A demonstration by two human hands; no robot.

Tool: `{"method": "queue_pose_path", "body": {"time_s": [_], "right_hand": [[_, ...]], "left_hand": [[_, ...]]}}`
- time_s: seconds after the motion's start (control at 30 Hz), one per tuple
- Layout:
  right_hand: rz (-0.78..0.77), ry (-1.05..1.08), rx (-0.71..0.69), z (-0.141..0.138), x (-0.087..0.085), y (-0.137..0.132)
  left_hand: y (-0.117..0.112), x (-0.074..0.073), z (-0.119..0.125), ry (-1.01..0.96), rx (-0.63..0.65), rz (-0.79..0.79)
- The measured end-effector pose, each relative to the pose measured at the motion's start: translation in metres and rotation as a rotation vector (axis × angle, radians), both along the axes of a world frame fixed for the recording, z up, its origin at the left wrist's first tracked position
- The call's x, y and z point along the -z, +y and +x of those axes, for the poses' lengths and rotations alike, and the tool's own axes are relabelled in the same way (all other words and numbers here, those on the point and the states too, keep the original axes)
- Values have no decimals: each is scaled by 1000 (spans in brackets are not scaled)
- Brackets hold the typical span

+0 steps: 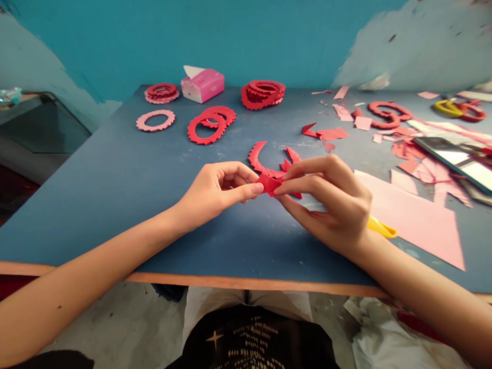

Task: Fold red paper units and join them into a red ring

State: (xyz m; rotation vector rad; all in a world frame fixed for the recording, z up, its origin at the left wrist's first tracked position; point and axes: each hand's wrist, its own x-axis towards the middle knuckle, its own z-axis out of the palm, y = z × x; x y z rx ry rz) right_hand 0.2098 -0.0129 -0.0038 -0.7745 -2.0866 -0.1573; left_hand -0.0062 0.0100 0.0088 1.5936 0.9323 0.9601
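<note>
A small folded piece of red paper (269,183) is pinched between both hands over the middle of the table. My left hand (226,187) grips its left end between thumb and fingers. From the right, my right hand (326,197) presses thumb and fingertips on its other end. Just behind it lies a curved, unclosed row of folded red paper (257,158) with a toothed outer edge. Several loose red folded pieces (292,155) are close to my right fingers, partly hidden by them. Something yellow (381,227), mostly covered, shows beside my right wrist.
Finished-looking red rings (206,129) and a pink ring (156,120) lie at the back left, near a pink tissue box (203,84). Stacked red rings (263,95) sit by the wall. At right are pink paper (415,218), scraps, a phone (453,159) and yellow-handled scissors (448,108).
</note>
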Motion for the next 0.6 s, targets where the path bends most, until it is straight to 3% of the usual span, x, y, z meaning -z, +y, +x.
{"method": "queue_pose_path", "body": {"time_s": [0.6], "right_hand": [[-46,8,33,1,-1,1]], "left_hand": [[1,0,0,-18,-33,24]]}}
